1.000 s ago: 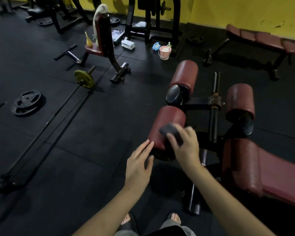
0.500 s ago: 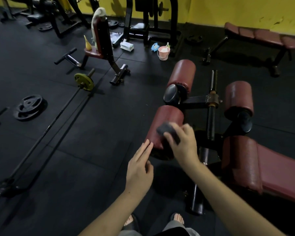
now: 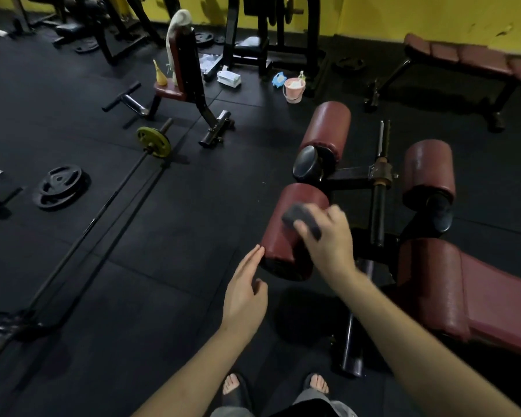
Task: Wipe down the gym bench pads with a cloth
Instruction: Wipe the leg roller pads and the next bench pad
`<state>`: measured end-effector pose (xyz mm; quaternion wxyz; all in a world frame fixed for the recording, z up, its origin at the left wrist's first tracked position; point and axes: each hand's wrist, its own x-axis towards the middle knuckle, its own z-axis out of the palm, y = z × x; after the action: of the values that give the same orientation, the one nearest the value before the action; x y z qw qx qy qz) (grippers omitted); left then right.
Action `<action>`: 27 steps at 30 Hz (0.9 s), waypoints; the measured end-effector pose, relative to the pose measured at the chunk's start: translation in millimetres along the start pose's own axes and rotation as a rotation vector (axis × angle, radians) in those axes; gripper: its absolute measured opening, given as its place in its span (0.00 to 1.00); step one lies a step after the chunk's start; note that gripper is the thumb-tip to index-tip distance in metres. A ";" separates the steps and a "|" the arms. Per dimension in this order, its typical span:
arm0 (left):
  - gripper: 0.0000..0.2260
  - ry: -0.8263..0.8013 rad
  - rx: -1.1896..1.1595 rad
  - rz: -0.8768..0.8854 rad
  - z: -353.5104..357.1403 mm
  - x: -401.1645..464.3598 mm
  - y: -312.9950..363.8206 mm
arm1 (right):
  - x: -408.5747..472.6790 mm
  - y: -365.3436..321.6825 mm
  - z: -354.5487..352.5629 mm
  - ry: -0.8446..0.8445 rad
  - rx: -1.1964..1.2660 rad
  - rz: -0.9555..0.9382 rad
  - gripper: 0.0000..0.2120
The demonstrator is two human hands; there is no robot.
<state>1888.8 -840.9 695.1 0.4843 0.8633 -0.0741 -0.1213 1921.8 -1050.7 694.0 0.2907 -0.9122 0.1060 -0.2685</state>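
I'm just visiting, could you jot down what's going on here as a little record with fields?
place: gym with black rubber floor and yellow wall
right hand: grips a dark cloth against the near roller pad
left hand: fingers straight, tips at the roller pad's near end
bench seat pad: dark red, at right
nearby: pink bucket, barbell

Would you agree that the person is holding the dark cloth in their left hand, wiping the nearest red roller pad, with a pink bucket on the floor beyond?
Not quite: the head view shows the dark cloth in the right hand, not the left. The left hand holds nothing, fingers straight beside the nearest red roller pad. The pink bucket does stand on the floor beyond.
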 end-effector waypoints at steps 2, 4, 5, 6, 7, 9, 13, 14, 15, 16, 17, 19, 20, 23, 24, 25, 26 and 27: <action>0.30 -0.002 -0.014 -0.009 -0.7 2.5 0.3 | -43.1 -15.9 -8.1 -0.047 0.016 -0.110 0.19; 0.30 -0.009 -0.020 -0.019 -0.5 4.2 -1.3 | -48.6 -16.8 -11.7 -0.081 0.030 -0.205 0.18; 0.30 -0.013 -0.013 -0.019 -0.2 4.4 -2.8 | -36.5 -11.9 -9.3 -0.088 0.009 -0.241 0.18; 0.30 -0.017 -0.002 -0.018 -0.6 4.6 -4.1 | -17.5 -6.7 -4.8 -0.076 -0.028 -0.257 0.18; 0.30 -0.023 0.007 -0.017 -1.3 4.9 -5.5 | 5.7 0.6 1.6 -0.046 -0.055 -0.228 0.18; 0.30 -0.029 0.022 -0.013 -2.5 5.4 -7.6 | 57.0 13.4 6.7 -0.017 -0.046 -0.038 0.17; 0.30 -0.020 0.076 -0.010 -2.7 0.3 -1.3 | 76.9 16.5 8.0 -0.053 -0.056 0.086 0.19; 0.30 -0.006 0.102 0.005 -2.5 -2.2 0.5 | 61.2 12.4 6.7 -0.037 -0.047 0.049 0.19; 0.30 0.003 0.128 0.021 -2.2 -4.6 2.2 | 39.1 7.2 3.7 -0.028 -0.027 0.027 0.19; 0.30 0.003 0.148 0.030 -1.8 -6.5 3.6 | 13.9 1.0 1.1 -0.020 -0.015 0.001 0.19; 0.30 -0.005 0.163 0.029 -1.1 -7.9 4.5 | -12.5 -5.9 -2.6 -0.018 -0.005 -0.026 0.19; 0.31 -0.025 0.186 0.019 1.2 -7.8 4.4 | -48.1 -15.5 -8.6 -0.035 0.011 -0.080 0.19; 0.31 -0.025 0.195 0.012 2.4 -6.8 3.1 | -51.1 -13.8 -8.7 -0.041 0.009 -0.111 0.18; 0.31 -0.015 0.174 -0.026 3.1 -3.4 1.0 | -9.8 1.0 1.7 -0.032 -0.053 -0.196 0.18; 0.31 -0.012 0.155 -0.023 2.7 -2.5 -0.1 | 12.5 7.9 6.6 -0.012 -0.061 -0.156 0.18; 0.31 -0.010 0.140 -0.016 2.4 -2.1 -1.0 | 35.4 14.5 8.9 0.002 -0.057 -0.081 0.18; 0.31 -0.008 0.133 -0.012 2.4 -2.1 -1.7 | 55.9 19.6 9.9 -0.006 -0.055 0.001 0.18; 0.30 -0.006 0.132 -0.012 2.2 -2.5 -1.6 | 70.5 23.3 10.2 -0.025 -0.057 0.065 0.18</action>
<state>1885.9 -841.2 693.0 0.4255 0.8933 -0.0784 -0.1216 1985.3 -1089.3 703.5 0.2747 -0.9195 0.1395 -0.2442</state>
